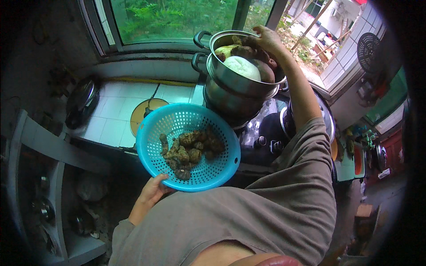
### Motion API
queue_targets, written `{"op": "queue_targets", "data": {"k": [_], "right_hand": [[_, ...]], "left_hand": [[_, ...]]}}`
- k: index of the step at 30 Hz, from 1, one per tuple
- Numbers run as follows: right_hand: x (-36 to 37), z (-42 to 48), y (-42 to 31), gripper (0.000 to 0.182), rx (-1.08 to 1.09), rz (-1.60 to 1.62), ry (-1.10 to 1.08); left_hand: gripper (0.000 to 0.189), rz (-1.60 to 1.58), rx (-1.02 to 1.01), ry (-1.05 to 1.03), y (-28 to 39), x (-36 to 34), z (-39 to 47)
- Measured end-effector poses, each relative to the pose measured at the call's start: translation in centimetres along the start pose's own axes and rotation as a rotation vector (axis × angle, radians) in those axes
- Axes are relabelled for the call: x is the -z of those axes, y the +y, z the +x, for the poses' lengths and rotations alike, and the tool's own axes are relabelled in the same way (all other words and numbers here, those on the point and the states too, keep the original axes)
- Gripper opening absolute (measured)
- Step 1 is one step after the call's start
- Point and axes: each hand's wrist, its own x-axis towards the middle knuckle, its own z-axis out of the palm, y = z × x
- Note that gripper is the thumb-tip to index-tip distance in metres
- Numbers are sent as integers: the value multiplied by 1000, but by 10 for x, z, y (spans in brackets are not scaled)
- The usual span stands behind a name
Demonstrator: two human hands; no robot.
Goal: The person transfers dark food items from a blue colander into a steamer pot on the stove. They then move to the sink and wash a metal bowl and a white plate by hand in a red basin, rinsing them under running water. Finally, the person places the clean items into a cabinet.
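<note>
My left hand (153, 190) grips the near rim of a blue plastic colander (149, 159), its thumb over the edge. Several knobbly brown tubers (186, 149) lie in the colander, mostly at its middle and right side. Beyond it, a tall stainless steel steamer pot (233, 96) stands on the stove. Its top tier holds a white rounded bun or dough piece (242, 67), an ear of corn (226, 50) and several reddish-brown sweet potatoes (263, 70). My right hand (267, 37) is at the pot's far right rim, fingers bent over the inside; whether it holds anything cannot be seen.
A gas stove (248, 146) with knobs lies under and right of the pot, with another round metal vessel partly behind my right arm. A round yellowish board (139, 116) rests on the tiled counter (109, 113), a dark pot lid (81, 99) at its left. A window (176, 20) runs behind.
</note>
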Motion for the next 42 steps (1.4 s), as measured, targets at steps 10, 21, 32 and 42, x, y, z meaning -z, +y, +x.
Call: {"op": "queue_targets", "data": {"k": [10, 21, 32, 42], "right_hand": [[-24, 22, -3, 35, -43, -95, -38], [-41, 37, 21, 47, -260, -358, -69], [0, 43, 50, 34, -204, 627, 179], [-29, 7, 26, 34, 79, 13, -134]], "left_hand": [[35, -4, -19, 14, -8, 8, 4], [29, -14, -34, 31, -6, 3, 2], [40, -34, -56, 33, -2, -10, -3], [41, -15, -10, 1, -1, 0, 0]]}}
